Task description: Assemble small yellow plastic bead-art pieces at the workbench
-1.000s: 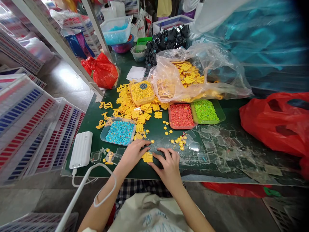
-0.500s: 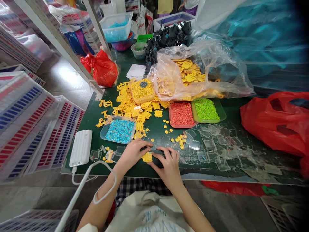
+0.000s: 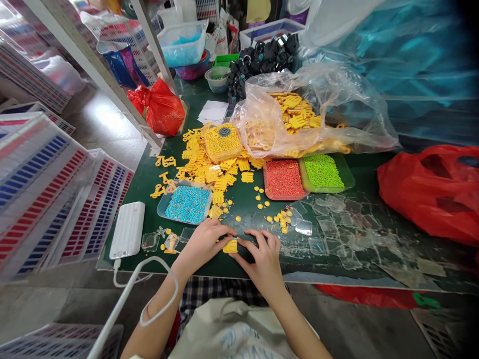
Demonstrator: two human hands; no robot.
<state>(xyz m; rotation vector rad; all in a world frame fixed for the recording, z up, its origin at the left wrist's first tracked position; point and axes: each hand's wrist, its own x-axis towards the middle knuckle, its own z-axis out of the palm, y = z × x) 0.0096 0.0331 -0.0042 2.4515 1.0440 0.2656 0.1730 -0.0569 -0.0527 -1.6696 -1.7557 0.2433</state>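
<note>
A small yellow plastic piece [image 3: 230, 246] lies at the near side of the green table, between my two hands. My left hand [image 3: 207, 243] grips its left side with thumb and forefinger. From the right, my right hand [image 3: 261, 253] has thumb and fingertips at the piece's right edge, with the fingers bent around it. Just ahead are a tray of blue beads [image 3: 188, 203], loose small yellow discs [image 3: 283, 219] and a heap of similar yellow pieces [image 3: 198, 159].
Trays of yellow beads [image 3: 223, 141], red beads [image 3: 283, 179] and green beads [image 3: 322, 172] stand farther back. Clear plastic squares [image 3: 337, 224] are scattered to the right. A white power bank [image 3: 127, 229] with a cable lies left. A red bag [image 3: 430, 194] sits at right.
The whole view has shifted slightly. Both hands stay at the yellow piece, with only slight finger movement.
</note>
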